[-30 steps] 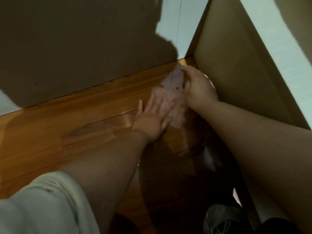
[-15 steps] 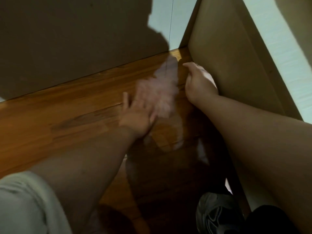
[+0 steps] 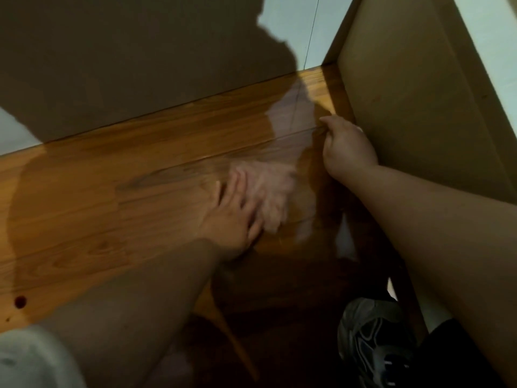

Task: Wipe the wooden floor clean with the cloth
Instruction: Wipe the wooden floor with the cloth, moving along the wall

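Head cam looks down into a room corner. The left hand (image 3: 235, 217) lies flat, fingers straight and a bit spread, pressing a pale pink cloth (image 3: 272, 191) onto the wooden floor (image 3: 112, 197); the cloth sits near the corner, with a strip of bare board between it and the right hand (image 3: 348, 148). Cloth and fingertips are smeared with blur, so I'd guess it's mid-stroke.

The right hand is down by the beige panel (image 3: 419, 107) with its fingers curled in; honestly can't tell if it's pinching something or just propping the person up.

If it were me, I'd put palm weight over the whole cloth, not just the fingertips; run along the board grain; overlap each pass; work out of the corner toward open floor so nothing gets pushed back into the edge.

There's 1 dark red spot (image 3: 20, 301) well off to the left that looks like it needs its own pass; maybe fold to a fresh side first. Also mind the grey sneaker (image 3: 372, 345) at the bottom; easy to scuff boards you've just done.
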Action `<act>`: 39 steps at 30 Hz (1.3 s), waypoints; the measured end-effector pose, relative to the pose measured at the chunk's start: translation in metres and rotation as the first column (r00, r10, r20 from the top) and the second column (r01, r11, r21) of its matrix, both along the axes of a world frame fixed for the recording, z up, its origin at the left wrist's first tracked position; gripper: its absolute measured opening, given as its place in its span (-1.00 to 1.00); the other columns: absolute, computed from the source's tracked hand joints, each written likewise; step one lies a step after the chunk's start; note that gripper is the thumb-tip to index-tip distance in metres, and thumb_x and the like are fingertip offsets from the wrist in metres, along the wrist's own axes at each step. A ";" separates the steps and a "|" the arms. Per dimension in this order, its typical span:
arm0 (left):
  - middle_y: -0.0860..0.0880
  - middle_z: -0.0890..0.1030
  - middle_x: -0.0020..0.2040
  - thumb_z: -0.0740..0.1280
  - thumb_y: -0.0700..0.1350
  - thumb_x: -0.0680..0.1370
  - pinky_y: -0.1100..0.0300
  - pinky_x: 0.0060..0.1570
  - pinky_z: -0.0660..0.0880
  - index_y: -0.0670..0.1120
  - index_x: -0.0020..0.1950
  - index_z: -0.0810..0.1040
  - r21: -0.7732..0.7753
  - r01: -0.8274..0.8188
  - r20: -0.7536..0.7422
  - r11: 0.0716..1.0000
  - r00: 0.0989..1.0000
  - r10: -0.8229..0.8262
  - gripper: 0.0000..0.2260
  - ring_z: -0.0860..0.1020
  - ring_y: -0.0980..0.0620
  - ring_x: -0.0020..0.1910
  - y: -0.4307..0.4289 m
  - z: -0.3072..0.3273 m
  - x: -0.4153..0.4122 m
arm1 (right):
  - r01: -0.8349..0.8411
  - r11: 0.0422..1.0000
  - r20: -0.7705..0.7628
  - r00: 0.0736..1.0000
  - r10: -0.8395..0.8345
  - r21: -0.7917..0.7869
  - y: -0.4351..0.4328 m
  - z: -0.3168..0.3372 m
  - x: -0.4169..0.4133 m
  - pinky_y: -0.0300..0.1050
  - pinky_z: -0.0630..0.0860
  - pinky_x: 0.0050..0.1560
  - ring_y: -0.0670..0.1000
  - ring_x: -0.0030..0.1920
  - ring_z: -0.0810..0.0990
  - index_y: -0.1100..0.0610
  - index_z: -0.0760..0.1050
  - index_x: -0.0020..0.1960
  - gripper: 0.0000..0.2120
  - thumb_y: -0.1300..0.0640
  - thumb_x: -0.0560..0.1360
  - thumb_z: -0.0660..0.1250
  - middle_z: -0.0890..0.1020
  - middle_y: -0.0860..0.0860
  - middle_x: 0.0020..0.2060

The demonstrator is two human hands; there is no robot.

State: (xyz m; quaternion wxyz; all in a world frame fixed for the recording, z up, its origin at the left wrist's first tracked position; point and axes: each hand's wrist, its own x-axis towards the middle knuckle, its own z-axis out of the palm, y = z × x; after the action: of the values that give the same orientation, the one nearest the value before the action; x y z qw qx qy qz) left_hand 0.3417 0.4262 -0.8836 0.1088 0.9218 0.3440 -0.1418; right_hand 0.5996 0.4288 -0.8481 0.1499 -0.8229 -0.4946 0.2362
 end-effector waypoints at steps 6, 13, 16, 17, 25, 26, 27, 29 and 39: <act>-0.28 0.20 0.51 0.30 0.04 0.51 -0.12 0.46 -0.05 -0.13 0.23 0.54 -0.166 0.376 0.208 0.912 0.917 -0.340 -0.63 0.11 -0.31 0.51 -0.065 0.005 0.046 | -0.030 0.999 0.012 0.999 0.030 -0.026 -0.007 0.003 -0.004 -0.01 0.33 0.30 0.15 0.35 0.37 0.11 0.38 0.42 -0.62 0.21 0.62 0.08 0.42 0.11 0.38; -0.09 -0.07 0.59 0.13 0.03 0.63 -0.02 0.44 -0.27 0.05 0.58 -0.02 -0.078 0.215 0.014 0.974 0.977 -0.214 -0.44 -0.14 -0.05 0.54 -0.010 -0.010 0.017 | -0.077 0.996 0.018 0.997 0.078 -0.055 -0.023 0.000 -0.001 -0.02 0.27 0.38 0.18 0.42 0.29 0.08 0.34 0.45 -0.59 0.15 0.62 0.07 0.34 0.12 0.45; -0.14 -0.10 0.59 0.02 0.06 0.66 -0.16 0.44 -0.24 0.03 0.59 -0.10 -0.001 -0.516 -0.012 0.857 0.857 0.516 -0.47 -0.16 -0.14 0.55 0.009 -0.004 0.000 | -0.048 0.994 0.010 0.999 0.050 -0.100 -0.028 -0.001 0.002 -0.04 0.18 0.45 0.13 0.49 0.20 0.03 0.31 0.49 -0.57 0.14 0.63 0.06 0.25 0.10 0.51; -0.15 -0.12 0.59 0.01 0.06 0.66 -0.18 0.44 -0.23 0.02 0.59 -0.09 -0.002 -0.535 -0.040 0.845 0.845 0.534 -0.47 -0.18 -0.17 0.55 0.000 -0.003 0.003 | -0.041 0.993 0.012 0.999 0.043 -0.107 -0.028 -0.001 0.002 -0.04 0.18 0.45 0.13 0.50 0.19 0.03 0.30 0.49 -0.57 0.14 0.63 0.05 0.24 0.10 0.52; -0.17 -0.15 0.58 0.10 0.09 0.63 -0.05 0.45 -0.25 0.04 0.59 -0.05 -0.226 0.368 -0.008 0.902 0.925 -0.379 -0.43 -0.17 -0.17 0.55 -0.073 0.005 0.001 | -0.175 0.965 0.020 0.983 0.182 -0.195 -0.029 0.025 -0.025 -0.05 0.22 0.40 0.19 0.45 0.27 0.09 0.30 0.49 -0.55 0.15 0.61 0.11 0.27 0.15 0.49; -0.22 -0.16 0.57 0.12 0.09 0.62 -0.07 0.46 -0.22 0.03 0.59 -0.11 -0.202 0.213 -0.077 0.956 0.969 -0.233 -0.38 -0.16 -0.22 0.54 -0.067 0.008 0.007 | -0.195 0.960 0.014 0.979 0.202 -0.203 -0.033 0.033 -0.029 -0.06 0.21 0.41 0.18 0.46 0.26 0.09 0.29 0.50 -0.54 0.15 0.60 0.13 0.25 0.16 0.50; -0.27 -0.17 0.56 0.15 0.10 0.61 -0.09 0.46 -0.19 0.05 0.58 -0.16 -0.195 0.023 -0.141 0.980 0.989 -0.051 -0.34 -0.16 -0.26 0.54 -0.062 0.014 0.011 | -0.210 0.954 0.006 0.976 0.216 -0.213 -0.041 0.044 -0.032 -0.07 0.21 0.41 0.18 0.47 0.26 0.08 0.29 0.50 -0.53 0.14 0.59 0.16 0.25 0.17 0.51; -0.28 -0.22 0.55 0.21 0.08 0.59 -0.12 0.46 -0.14 0.06 0.57 -0.22 -0.223 -0.274 -0.237 0.936 0.946 0.220 -0.27 -0.20 -0.26 0.53 -0.054 0.020 0.017 | -0.246 0.941 -0.010 0.968 0.251 -0.234 -0.057 0.060 -0.035 -0.05 0.23 0.40 0.19 0.45 0.28 0.07 0.30 0.49 -0.52 0.15 0.57 0.18 0.26 0.16 0.50; -0.08 0.38 0.44 0.23 -0.06 0.61 0.15 0.31 0.27 -0.08 0.43 0.41 -0.659 0.119 -0.093 0.742 0.967 -0.237 -0.62 0.35 -0.06 0.40 -0.121 0.045 0.060 | -0.240 0.873 -0.166 0.968 0.185 -0.425 -0.050 0.063 -0.025 -0.09 0.44 0.23 0.15 0.31 0.47 0.18 0.48 0.34 -0.67 0.18 0.64 0.13 0.50 0.14 0.33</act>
State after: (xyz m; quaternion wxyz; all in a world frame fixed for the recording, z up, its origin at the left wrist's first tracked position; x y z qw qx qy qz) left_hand 0.4018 0.3048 -0.8390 0.3769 0.8399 0.1917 -0.3402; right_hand 0.5748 0.3785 -0.7856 -0.0379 -0.7601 -0.5058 0.4063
